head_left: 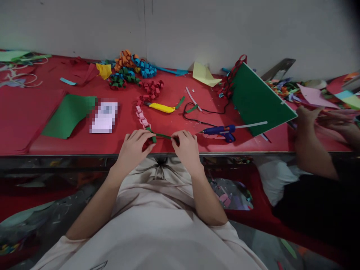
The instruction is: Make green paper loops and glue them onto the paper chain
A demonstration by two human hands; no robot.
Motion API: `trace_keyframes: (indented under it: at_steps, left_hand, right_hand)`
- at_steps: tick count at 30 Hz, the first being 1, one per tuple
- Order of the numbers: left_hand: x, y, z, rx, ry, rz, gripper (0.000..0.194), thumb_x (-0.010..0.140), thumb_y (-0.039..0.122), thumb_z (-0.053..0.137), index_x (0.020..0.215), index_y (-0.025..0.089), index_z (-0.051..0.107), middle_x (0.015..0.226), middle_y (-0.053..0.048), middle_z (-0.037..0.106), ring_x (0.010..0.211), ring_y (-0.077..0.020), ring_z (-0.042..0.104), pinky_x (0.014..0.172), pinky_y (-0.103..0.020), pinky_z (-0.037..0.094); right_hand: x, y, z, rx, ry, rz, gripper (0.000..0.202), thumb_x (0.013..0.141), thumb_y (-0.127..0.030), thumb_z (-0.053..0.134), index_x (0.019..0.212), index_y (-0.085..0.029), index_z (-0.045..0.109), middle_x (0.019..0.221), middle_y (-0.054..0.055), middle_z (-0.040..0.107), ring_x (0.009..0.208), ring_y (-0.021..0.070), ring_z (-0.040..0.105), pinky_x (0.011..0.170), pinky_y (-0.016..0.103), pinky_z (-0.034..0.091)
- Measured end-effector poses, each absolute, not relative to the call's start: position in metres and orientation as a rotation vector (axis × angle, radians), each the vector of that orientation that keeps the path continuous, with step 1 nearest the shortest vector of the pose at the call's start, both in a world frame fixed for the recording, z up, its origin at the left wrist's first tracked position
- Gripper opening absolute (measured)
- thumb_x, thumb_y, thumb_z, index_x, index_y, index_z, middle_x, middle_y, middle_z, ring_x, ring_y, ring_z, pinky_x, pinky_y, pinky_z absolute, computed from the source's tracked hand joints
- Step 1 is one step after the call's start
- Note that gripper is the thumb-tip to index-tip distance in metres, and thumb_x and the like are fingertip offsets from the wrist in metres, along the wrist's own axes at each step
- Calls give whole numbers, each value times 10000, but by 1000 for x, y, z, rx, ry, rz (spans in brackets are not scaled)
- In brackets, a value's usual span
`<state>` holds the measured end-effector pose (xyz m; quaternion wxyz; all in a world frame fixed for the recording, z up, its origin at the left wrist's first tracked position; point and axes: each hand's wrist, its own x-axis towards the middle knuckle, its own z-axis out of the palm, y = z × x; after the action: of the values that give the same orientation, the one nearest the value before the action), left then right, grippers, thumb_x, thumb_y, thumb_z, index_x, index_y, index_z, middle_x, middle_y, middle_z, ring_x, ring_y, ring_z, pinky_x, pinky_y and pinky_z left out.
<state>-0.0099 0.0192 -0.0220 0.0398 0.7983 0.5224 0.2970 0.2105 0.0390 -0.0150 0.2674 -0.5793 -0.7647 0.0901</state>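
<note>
A narrow green paper strip [163,135] stretches between my two hands at the table's front edge. My left hand [137,144] pinches its left end, close to a green link at the near end of a paper chain. From there the chain runs away from me through pink links [142,117] into red links [152,90]. My right hand [185,144] is closed on the strip's right end. Just right of that hand lies a blue hot glue gun [219,130] with a clear glue stick in its back. Beyond my hands is a yellow utility knife [161,108].
Left are a green paper sheet [67,116] and a blurred-out pale rectangle [104,117]. Orange, blue and green paper chains [126,69] pile up at the back. A green board [260,99] leans at right, beside another person's hands [309,118]. A black cord [197,120] curls behind the glue gun.
</note>
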Motion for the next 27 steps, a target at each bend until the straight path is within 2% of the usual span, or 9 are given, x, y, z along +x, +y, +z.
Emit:
trace_keyframes:
  at_steps: [4,8,18,22,25,27]
  left_hand:
    - [-11,19,-21,2225,1554,1158,296,986,319,599,1272,245,620,1266,-91,674,1166,-252,634,992,-411,483]
    - [-13,17,-17,2085,1493,1372,281,979,338,617,1235,223,630,1241,-89,686,1117,-220,658,987,-363,525]
    - [-9,16,-18,2133,1349,1371,250,996,349,611,1209,258,702,1225,-80,693,1184,-214,652,1068,-379,521]
    - [-4,15,-18,1815,1284,1506,320,945,386,692,1218,220,689,1110,-81,728,1036,-193,710,927,-321,585]
    - [-1,13,-16,1554,1326,1632,209,904,350,739,1027,183,713,912,-46,744,812,-148,730,769,-257,599]
    - [0,14,-16,1456,1406,1674,161,880,330,759,919,180,716,832,-25,734,733,-132,723,718,-242,595]
  right_hand:
    - [212,36,-13,-1323,-1826,527,131,955,-171,556,993,-190,680,977,62,692,850,188,653,797,328,467]
    - [216,29,-3,-1169,-1726,654,160,972,-192,553,1000,-198,709,940,34,651,671,120,604,659,278,467]
    - [203,28,1,-1046,-1654,959,129,946,-240,612,958,-206,736,915,24,687,649,102,608,638,268,489]
    - [191,31,-4,-1027,-1479,1193,144,887,-283,693,999,-196,717,755,-22,671,633,107,625,660,262,501]
    - [187,34,-9,-965,-1413,1279,211,821,-263,754,1017,-195,715,805,-23,682,701,112,657,714,260,525]
    - [190,35,-13,-958,-1406,1269,206,813,-242,760,1011,-199,721,818,-23,687,724,111,663,726,255,528]
